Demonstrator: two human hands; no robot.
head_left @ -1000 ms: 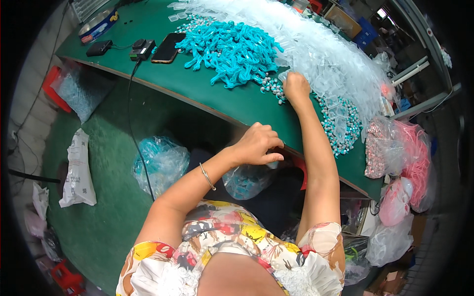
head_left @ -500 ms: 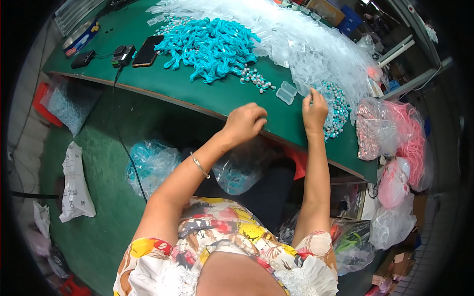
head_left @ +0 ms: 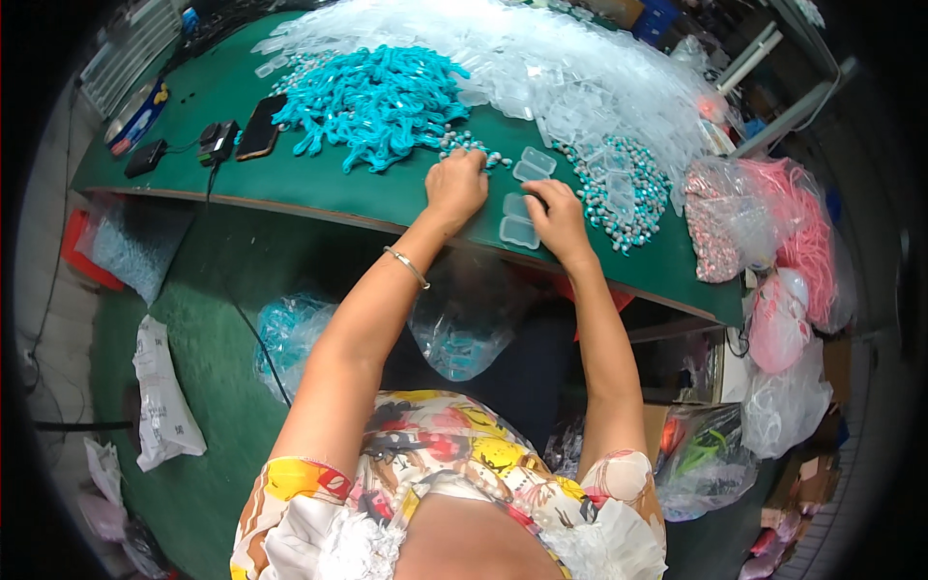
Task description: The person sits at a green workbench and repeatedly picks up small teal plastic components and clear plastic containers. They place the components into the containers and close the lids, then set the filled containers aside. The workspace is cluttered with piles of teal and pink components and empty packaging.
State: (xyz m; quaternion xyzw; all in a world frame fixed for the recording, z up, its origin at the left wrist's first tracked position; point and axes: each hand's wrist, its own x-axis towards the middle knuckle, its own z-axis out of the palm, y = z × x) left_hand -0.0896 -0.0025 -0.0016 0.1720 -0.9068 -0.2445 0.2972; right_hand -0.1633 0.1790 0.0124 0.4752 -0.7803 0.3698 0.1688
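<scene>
Clear plastic box (head_left: 519, 232) lies unfolded on a green bench (head_left: 338, 199), near its front edge, at the fingertips of a worker's right hand (head_left: 559, 217). That hand is partly open, its thumb and forefinger parted at the box's upper corner. A second clear box (head_left: 535, 164), also unfolded, lies just beyond the forefinger. To the left, the worker's left hand (head_left: 457, 189), a metal bangle (head_left: 407, 268) above its wrist, bends its fingers down at a small cluster of round beads (head_left: 496, 159); whether a bead is pinched there cannot be told. Behind the cluster rises a heap of turquoise cords (head_left: 372, 101), with a dark phone (head_left: 261, 127) lying at its left. To the right of both hands spreads a larger patch of turquoise and pale beads (head_left: 646, 201), with some clear cases on top. A broad mound of clear cases (head_left: 599, 97) runs along the far side of the bench. At the bench's right end, a plastic bag of pink-toned beads (head_left: 713, 232) sits beside bright pink cords (head_left: 807, 237), while a white sack (head_left: 162, 396) stands on the green floor (head_left: 217, 300) at left
</scene>
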